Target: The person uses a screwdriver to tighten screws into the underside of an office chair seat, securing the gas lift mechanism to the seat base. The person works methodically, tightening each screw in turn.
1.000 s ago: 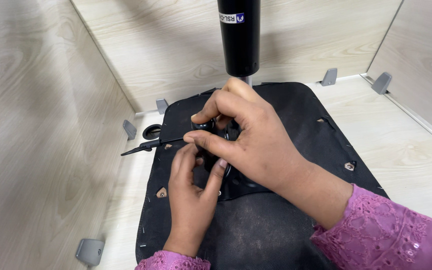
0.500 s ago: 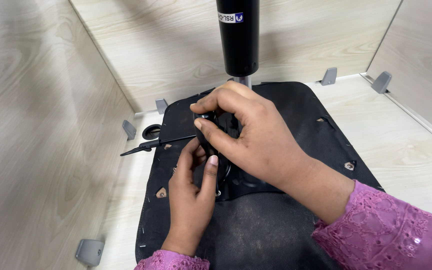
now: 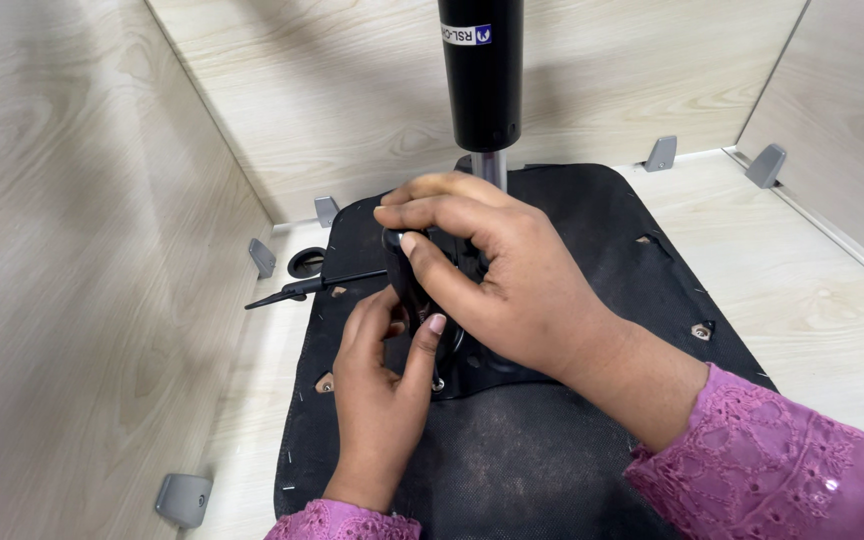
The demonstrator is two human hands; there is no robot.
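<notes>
Upturned chair seat (image 3: pixel 592 440), black fabric underside up, lies on a light wood floor (image 3: pixel 812 290) between wood-grain walls. Black gas cylinder (image 3: pixel 481 70) stands upright from the seat's middle, bare metal rod (image 3: pixel 489 168) showing below it.

Right hand (image 3: pixel 512 270) reaches over from the right, fingers curled down around the black mechanism (image 3: pixel 407 275) at the cylinder's base; thumb and forefinger pinch its near edge (grip closed on it, narrow). Left hand (image 3: pixel 382 385) comes up from below, fingers half-curled, forefinger and thumb touching the mechanism's underside; whether it truly grips or only steadies, cannot tell.

A thin black lever (image 3: pixel 312 288) sticks out leftward from the mechanism, past the seat's edge, tip over the floor. Small black ring (image 3: pixel 305 262) on the floor just beside the seat's left corner.

Screw holes in the seat: one at (image 3: pixel 325 383) left of the left hand, one at (image 3: pixel 700 330) well to the right. Grey brackets (image 3: pixel 184 497) along the wall bases. Purple embroidered sleeves (image 3: pixel 782 470) on both arms.
</notes>
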